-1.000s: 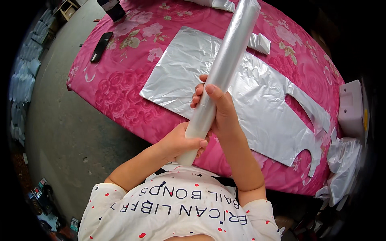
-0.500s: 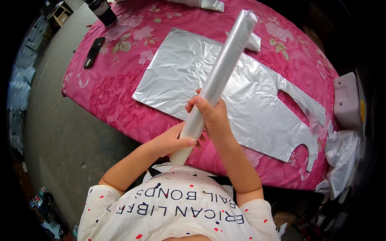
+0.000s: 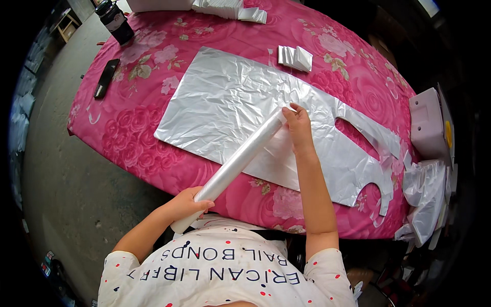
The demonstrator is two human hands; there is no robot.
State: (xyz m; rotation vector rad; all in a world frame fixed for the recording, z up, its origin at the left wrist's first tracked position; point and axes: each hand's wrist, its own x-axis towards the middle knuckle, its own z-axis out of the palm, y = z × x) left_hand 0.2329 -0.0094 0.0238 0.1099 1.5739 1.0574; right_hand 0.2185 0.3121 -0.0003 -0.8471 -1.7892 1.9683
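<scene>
A long roll of translucent plastic film (image 3: 240, 159) slants over the table's near edge, its lower end close to my shirt. My left hand (image 3: 185, 205) is wrapped round the roll near that lower end. At the far end my right hand (image 3: 298, 127) is closed, thumb and fingers pinching the film's edge. Beneath the roll lies a flat, shiny stack of plastic carrier bags (image 3: 204, 97), wrinkled, with cut-out handles toward the right.
A pink floral cloth (image 3: 135, 130) covers the table. On it are small folded packets (image 3: 295, 58), a black phone-like object (image 3: 106, 79) and a dark cup (image 3: 115, 23). A pale box (image 3: 427, 120) and loose clear bags (image 3: 425, 192) are at the right edge.
The roll has tipped lower and to the left. My right hand has slid from its middle up to the far end; my left hand has moved left with the lower end.
</scene>
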